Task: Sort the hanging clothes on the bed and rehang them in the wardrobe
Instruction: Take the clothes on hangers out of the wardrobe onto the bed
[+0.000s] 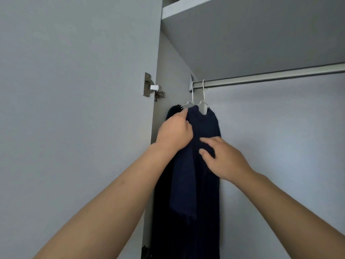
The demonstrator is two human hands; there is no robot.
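Two white hangers [203, 101] hook over the metal rail [270, 76] at the wardrobe's left end. Dark navy garments [203, 184] hang from them, close against the left side wall. My left hand [174, 132] grips the fabric at the shoulder of the nearer navy garment, just under its hanger. My right hand [222, 158] lies against the front of the same garment with fingers spread, thumb pressing into the cloth. A black garment [173, 113] shows behind my left hand. The bed is out of view.
The open wardrobe door [74, 118] stands at the left, with a metal hinge [152, 87] at its edge. A white shelf [205, 8] runs above the rail. To the right of the hangers the rail carries nothing in view.
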